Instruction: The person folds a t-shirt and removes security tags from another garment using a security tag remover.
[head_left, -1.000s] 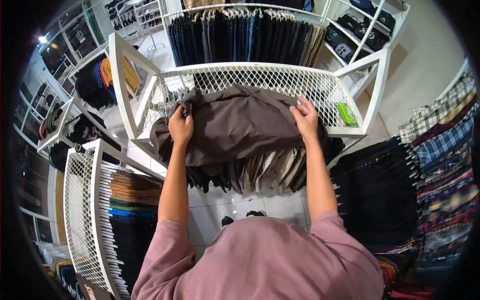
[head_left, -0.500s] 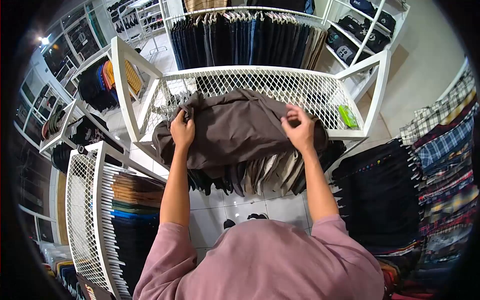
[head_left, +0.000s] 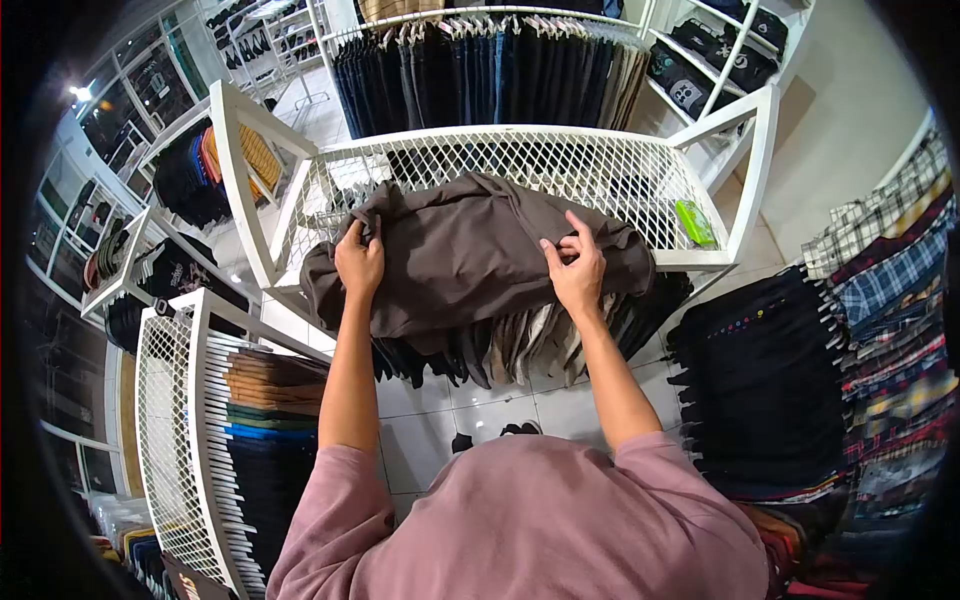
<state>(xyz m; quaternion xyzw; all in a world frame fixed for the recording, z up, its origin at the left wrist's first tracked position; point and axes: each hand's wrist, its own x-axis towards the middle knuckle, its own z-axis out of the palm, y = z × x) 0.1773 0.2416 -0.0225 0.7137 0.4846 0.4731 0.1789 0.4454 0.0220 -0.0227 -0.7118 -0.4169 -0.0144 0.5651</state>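
A dark brown garment [head_left: 460, 260] lies bunched across the front of a white mesh-topped rack [head_left: 640, 195]; its exact kind cannot be told from the folds. At its left end, my left hand [head_left: 360, 264] pinches a fold near the upper edge. My right hand [head_left: 578, 270] is over the right part of the cloth, fingers apart and index finger stretched out, gripping nothing. Whether its fingertips touch the fabric is hard to see. Beneath the rack's front edge, clothes [head_left: 530, 345] in black, grey and beige hang down.
A bright green packet [head_left: 695, 223] lies at the mesh top's right end. Jeans [head_left: 480, 75] hang on a rail behind. To the left stands another mesh rack [head_left: 165, 400] with hanging clothes. Black garments [head_left: 760, 390] and plaid shirts [head_left: 890, 300] hang on the right.
My right hand has moved left and slightly down over the garment, away from its right end. My left hand keeps hold of the fold. The garment's right end is more exposed.
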